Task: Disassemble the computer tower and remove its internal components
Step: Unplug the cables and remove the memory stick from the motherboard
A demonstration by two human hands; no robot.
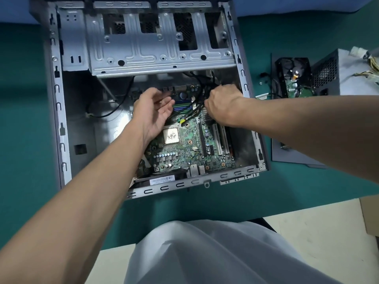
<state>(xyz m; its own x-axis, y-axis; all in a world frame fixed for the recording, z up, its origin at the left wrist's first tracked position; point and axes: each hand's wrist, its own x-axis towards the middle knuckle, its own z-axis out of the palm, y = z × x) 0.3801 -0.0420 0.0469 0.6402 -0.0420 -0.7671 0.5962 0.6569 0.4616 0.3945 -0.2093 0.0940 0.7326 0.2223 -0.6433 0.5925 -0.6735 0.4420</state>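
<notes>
Two hands at work inside one computer tower (59,111), laid on its side with the open face up on a green table (24,119). Item: right hand (221,103), fingers curled tight round a bundle of black cables (195,104) at the far right of the circuit board (184,154); the plug itself is hidden under the fist. Item: left hand (153,111), fingers loose and spread, palm turned up, holding nothing, hovering over the board just beside the bundle. Item: bare square chip (171,136) near the board's middle, uncovered. Item: hard drive (295,78), power supply (336,72) and side panel (291,152), set out on the table to the right, apart from the case. Handling note, as judgement: the step appears to be freeing cable plugs from the board. Best done by pinching the plug body rather than the wires and pulling straight out, with the free hand steadying the board beside the socket and keeping off the bare chip.
</notes>
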